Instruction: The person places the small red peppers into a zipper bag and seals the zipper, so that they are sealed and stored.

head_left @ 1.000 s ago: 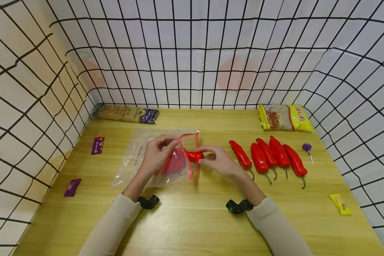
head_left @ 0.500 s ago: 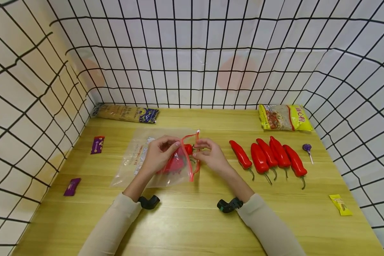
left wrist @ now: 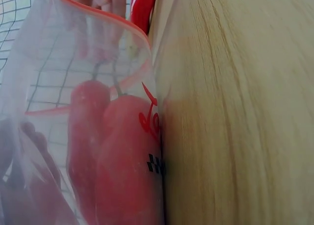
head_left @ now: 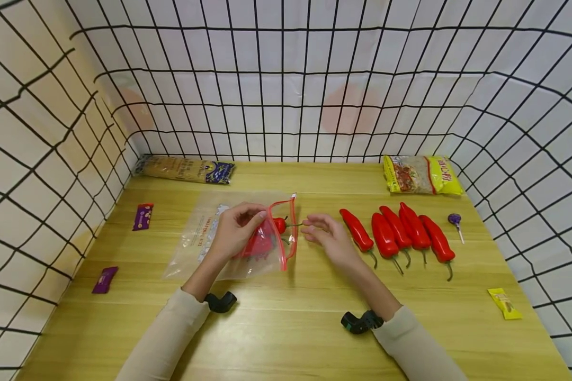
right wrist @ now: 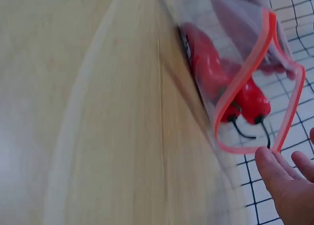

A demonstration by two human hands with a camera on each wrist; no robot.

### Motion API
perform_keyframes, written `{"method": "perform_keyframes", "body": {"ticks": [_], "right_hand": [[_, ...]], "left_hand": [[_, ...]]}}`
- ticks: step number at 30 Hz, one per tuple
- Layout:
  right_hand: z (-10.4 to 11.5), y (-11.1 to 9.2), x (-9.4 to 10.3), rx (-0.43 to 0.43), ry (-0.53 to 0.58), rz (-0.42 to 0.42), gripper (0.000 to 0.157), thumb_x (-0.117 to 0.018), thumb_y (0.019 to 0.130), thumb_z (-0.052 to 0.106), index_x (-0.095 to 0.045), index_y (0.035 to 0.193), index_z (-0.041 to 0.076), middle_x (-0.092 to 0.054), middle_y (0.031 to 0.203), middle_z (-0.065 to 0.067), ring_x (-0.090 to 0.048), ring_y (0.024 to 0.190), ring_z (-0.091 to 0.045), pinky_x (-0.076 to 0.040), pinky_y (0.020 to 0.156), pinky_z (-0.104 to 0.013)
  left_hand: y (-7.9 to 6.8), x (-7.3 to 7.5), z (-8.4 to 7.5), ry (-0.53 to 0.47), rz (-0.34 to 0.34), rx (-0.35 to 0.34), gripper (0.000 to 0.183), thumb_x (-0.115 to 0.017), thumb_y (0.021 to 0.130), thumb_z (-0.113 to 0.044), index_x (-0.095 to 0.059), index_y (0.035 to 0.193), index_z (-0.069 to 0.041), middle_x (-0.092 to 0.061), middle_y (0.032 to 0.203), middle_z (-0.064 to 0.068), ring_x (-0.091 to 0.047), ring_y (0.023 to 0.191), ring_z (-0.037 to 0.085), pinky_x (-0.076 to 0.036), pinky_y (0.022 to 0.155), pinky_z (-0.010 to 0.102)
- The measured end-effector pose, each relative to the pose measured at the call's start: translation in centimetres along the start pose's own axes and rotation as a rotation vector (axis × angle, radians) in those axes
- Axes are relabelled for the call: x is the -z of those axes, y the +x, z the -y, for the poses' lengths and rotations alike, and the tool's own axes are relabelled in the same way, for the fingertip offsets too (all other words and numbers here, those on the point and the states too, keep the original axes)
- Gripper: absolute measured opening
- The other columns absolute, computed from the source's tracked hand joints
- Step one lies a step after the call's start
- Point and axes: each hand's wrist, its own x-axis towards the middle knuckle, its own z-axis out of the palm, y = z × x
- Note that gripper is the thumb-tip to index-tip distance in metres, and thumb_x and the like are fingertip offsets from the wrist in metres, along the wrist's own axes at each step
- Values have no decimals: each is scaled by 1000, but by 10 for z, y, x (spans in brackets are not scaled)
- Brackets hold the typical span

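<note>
A clear zip bag (head_left: 183, 251) with a red zip edge lies on the table, its mouth facing right. My left hand (head_left: 235, 228) pinches its upper layer near the opening and lifts it. Two red chili peppers lie side by side inside; the left wrist view shows the nearer pepper (left wrist: 127, 159) through the plastic. In the right wrist view the other pepper (right wrist: 254, 101) has its stem pointing out toward the mouth. Just right of the opening, my right hand (head_left: 332, 239) holds nothing, fingers loosely extended close to the stem's tip.
Several loose red peppers (head_left: 386, 235) lie right of the right hand, near a purple lollipop (head_left: 454, 218). A yellow food bag (head_left: 421, 174) and a noodle packet (head_left: 183, 169) lie at the back. Small wrapped candies (head_left: 143, 217) sit at the sides. Black wire mesh (head_left: 286, 106) surrounds the table.
The pepper my right hand held has gone farther left into the bag. That hand has let go and drawn back right. My left hand keeps its grip on the bag.
</note>
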Motion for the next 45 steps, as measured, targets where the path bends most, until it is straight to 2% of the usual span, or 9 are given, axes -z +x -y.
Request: {"method": "perform_keyframes", "body": {"ticks": [3, 8, 14, 18, 22, 30, 36, 40, 45], "right_hand": [[2, -2, -3, 15, 36, 8, 39, -48, 103, 19, -43, 137, 0, -46, 140, -24, -50, 130, -38, -48, 101, -35], [5, -3, -12, -29, 75, -25, 41, -43, 105, 17, -39, 138, -7, -44, 140, -26, -48, 131, -38, -43, 106, -42], [10, 0, -24, -16, 155, 73, 46, -41, 106, 24, -36, 139, -7, -43, 143, -31, -45, 134, -40, -38, 110, -47], [12, 3, -29, -19, 126, 120, 51, -41, 105, 34, -37, 140, -2, -47, 142, -24, -50, 132, -32, -38, 110, -44], [11, 0, -22, 11, 73, 97, 47, -45, 104, 30, -41, 138, -2, -49, 140, -23, -50, 131, -33, -39, 110, -46], [17, -18, 31, 122, -317, -98, 38, -60, 98, 25, -52, 131, 7, -56, 131, -16, -56, 120, -26, -47, 102, -34], [15, -29, 69, 99, -607, -240, 47, -68, 92, 23, -52, 132, 6, -56, 134, -15, -53, 124, -31, -43, 105, -48], [9, -30, 79, 59, -775, -243, 56, -70, 88, 21, -48, 137, 6, -51, 138, -16, -50, 125, -36, -42, 103, -53], [0, -29, 81, 56, -849, -172, 60, -71, 84, 11, -45, 139, 8, -52, 136, -14, -51, 124, -32, -44, 101, -50]], "left_hand": [[0, -1, -1, -2, -5, -1, 17, -67, 93, -22, -72, 105, -12, -70, 95, 5, -58, 80, 17, -48, 67, 20], [0, -3, -3, 3, -16, -9, 16, -67, 93, -21, -73, 105, -11, -70, 94, 7, -57, 78, 17, -48, 65, 20], [0, -5, -8, 6, -26, -22, 15, -66, 93, -20, -73, 104, -10, -70, 93, 6, -58, 78, 16, -48, 66, 20], [1, -7, -9, -7, -25, -42, 16, -67, 93, -19, -73, 104, -10, -71, 94, 7, -59, 79, 14, -50, 67, 19], [0, -7, -9, -17, -29, -53, 16, -67, 93, -19, -73, 104, -10, -70, 94, 6, -59, 78, 13, -49, 66, 19], [-2, -2, -6, -1, -38, -44, 17, -67, 93, -21, -73, 105, -11, -70, 94, 6, -57, 77, 15, -49, 66, 25], [1, 1, -7, -25, -27, -52, 17, -67, 93, -19, -73, 104, -9, -71, 94, 8, -59, 79, 15, -49, 67, 20], [4, 0, -8, -42, -31, -85, 15, -67, 92, -16, -73, 103, -7, -71, 93, 11, -60, 78, 14, -49, 66, 18], [9, -5, -9, -51, -45, -94, 15, -68, 92, -16, -73, 102, -6, -71, 92, 12, -59, 77, 13, -49, 65, 19]]}}
